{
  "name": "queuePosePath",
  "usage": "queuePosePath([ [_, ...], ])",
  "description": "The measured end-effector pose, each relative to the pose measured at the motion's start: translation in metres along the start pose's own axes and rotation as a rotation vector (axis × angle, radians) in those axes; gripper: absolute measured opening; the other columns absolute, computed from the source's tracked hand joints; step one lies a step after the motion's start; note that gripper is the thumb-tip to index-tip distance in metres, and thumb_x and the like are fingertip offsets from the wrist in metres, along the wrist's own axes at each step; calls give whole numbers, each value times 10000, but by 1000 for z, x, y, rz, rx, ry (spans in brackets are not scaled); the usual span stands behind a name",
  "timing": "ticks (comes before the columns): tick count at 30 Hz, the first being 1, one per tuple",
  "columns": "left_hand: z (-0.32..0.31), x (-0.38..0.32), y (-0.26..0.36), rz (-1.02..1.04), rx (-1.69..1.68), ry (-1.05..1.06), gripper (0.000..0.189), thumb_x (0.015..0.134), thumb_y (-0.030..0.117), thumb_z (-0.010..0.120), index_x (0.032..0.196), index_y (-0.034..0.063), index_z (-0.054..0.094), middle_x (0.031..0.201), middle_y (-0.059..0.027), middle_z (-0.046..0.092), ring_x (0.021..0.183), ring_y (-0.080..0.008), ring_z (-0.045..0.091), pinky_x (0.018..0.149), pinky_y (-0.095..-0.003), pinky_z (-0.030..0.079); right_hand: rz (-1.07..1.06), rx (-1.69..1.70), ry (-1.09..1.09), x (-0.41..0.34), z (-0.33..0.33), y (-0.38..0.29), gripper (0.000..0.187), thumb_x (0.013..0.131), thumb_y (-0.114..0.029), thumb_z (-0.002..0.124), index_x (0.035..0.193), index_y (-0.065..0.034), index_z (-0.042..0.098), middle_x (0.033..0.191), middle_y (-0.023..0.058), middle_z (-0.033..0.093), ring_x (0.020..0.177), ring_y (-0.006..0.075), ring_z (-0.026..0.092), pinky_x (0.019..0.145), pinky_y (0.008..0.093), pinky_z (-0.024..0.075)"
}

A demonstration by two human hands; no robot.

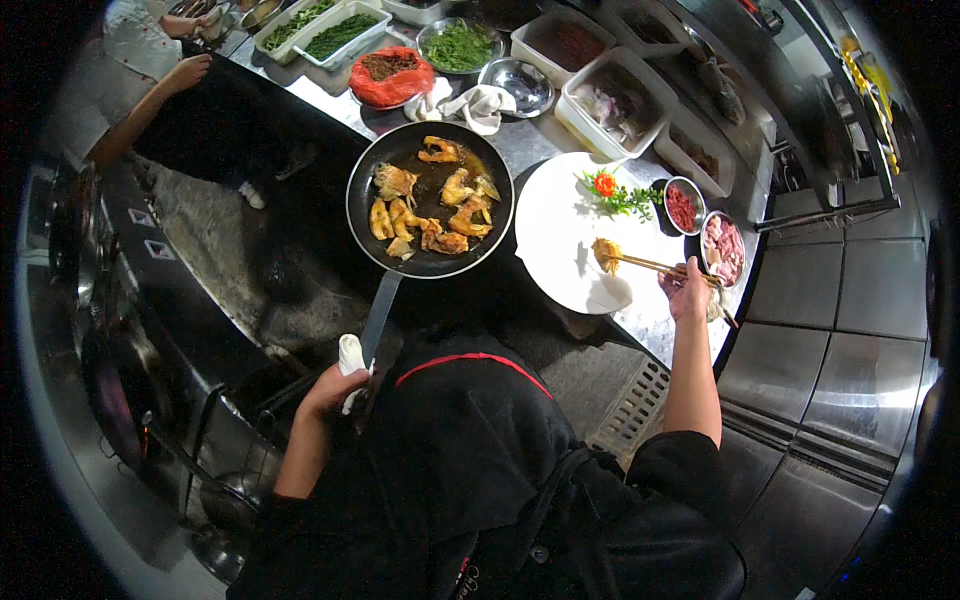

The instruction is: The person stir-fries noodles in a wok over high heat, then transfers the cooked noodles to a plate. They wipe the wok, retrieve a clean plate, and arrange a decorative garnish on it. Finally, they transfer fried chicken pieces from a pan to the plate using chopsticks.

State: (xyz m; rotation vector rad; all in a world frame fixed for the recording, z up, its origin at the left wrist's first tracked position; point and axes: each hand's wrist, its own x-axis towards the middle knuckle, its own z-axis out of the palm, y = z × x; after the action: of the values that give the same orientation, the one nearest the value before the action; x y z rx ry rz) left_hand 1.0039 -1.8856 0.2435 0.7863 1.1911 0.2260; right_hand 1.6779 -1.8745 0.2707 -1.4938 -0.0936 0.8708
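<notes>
My left hand point(335, 388) grips the handle point(382, 311) of a black frying pan point(425, 187) through a folded white cloth point(350, 360). Several browned pieces of fried food, which look like fish, lie in oil in the pan. In my right hand point(686, 292) is a pair of wooden chopsticks point(649, 264). Their tips pinch one browned piece point(606, 256) over the large white plate point(555, 217); whether it touches the plate I cannot tell. A garnish of a red flower point(604, 184) and green leaves point(634, 202) sits at the plate's far right.
Beyond the pan, the steel counter point(525, 146) carries a red bag point(390, 75) of brown crumbs, a bowl of chopped greens point(459, 46), white cloths point(480, 106) and plastic tubs point(615, 101). Bowls of raw meat point(724, 247) stand right of the plate. Another person's arm point(150, 105) is at upper left.
</notes>
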Motion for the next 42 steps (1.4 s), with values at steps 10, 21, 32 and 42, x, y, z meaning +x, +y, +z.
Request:
queuePosePath([
  [10, 3, -3, 12, -68, 16, 65, 476, 844, 348, 716, 1173, 23, 607, 1073, -39, 645, 978, -154, 593, 892, -300, 451, 12, -208, 16, 22, -25, -7, 335, 906, -374, 639, 907, -53, 541, 733, 93, 586, 611, 251, 628, 571, 392, 575],
  [21, -3, 16, -19, -113, 25, 49, 404, 870, 350, 703, 1140, 66, 605, 967, -31, 641, 875, -147, 597, 762, -329, 476, -115, -97, -498, -82, 201, 63, 323, 932, -351, 619, 973, -36, 557, 846, 94, 599, 724, 236, 657, 632, 383, 593],
  [32, 3, -7, 20, -254, 53, -3, 428, 874, 390, 684, 1169, 91, 601, 1056, -60, 643, 970, -195, 573, 863, -386, 449, 357, 182, -250, -78, 358, 166, 268, 1003, -240, 463, 1077, 17, 467, 1023, 206, 565, 803, 359, 616, 639, 492, 594],
  [42, -2, 14, -16, -205, -93, -53, 423, 882, 309, 693, 1235, 109, 572, 1132, -59, 633, 1067, -187, 558, 933, -377, 432, 257, 298, -351, -85, 387, 197, 323, 970, -250, 474, 1086, 51, 494, 1026, 201, 580, 764, 347, 595, 574, 478, 550],
])
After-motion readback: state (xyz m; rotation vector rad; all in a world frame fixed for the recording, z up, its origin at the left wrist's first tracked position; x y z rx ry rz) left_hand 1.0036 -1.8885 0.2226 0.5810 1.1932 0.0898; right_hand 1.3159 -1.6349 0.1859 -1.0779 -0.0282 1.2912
